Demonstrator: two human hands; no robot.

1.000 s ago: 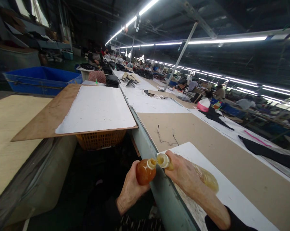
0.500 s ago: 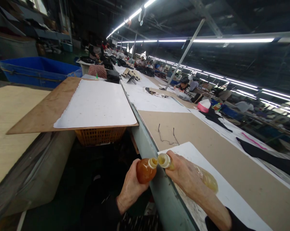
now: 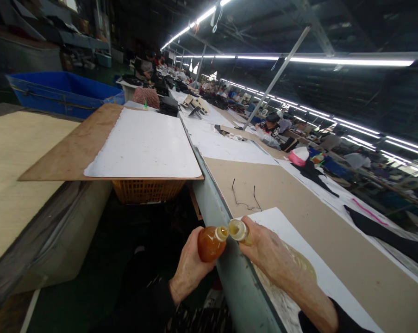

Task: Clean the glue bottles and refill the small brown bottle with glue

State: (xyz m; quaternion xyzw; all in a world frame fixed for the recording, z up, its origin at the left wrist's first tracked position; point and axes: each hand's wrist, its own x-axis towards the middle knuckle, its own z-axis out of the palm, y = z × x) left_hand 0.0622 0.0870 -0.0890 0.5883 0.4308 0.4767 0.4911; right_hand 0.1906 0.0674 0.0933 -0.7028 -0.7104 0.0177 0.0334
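In the head view my left hand (image 3: 191, 266) is wrapped round an amber bottle (image 3: 209, 245), tilted with its uncapped mouth toward the right. My right hand (image 3: 264, 247) grips a clear plastic bottle (image 3: 304, 263) with a yellowish tint, lying nearly on its side, its open mouth facing left. The two mouths are very close together; whether they touch I cannot tell. Both bottles are held over the table's greenish edge (image 3: 231, 259). My right forearm and fingers hide much of the clear bottle's body.
Beyond my hands, thin-framed glasses (image 3: 246, 203) rest on the tan tabletop (image 3: 299, 199) beside a white sheet (image 3: 274, 217). A brown board (image 3: 56, 157) bearing white paper (image 3: 153, 148) bridges to the left, above an orange basket (image 3: 148, 190). A blue bin (image 3: 63, 97) stands behind.
The view has shifted slightly, so the surroundings appear a little to the right. Both hands still hold their bottles mouth to mouth, in nearly the same pose.
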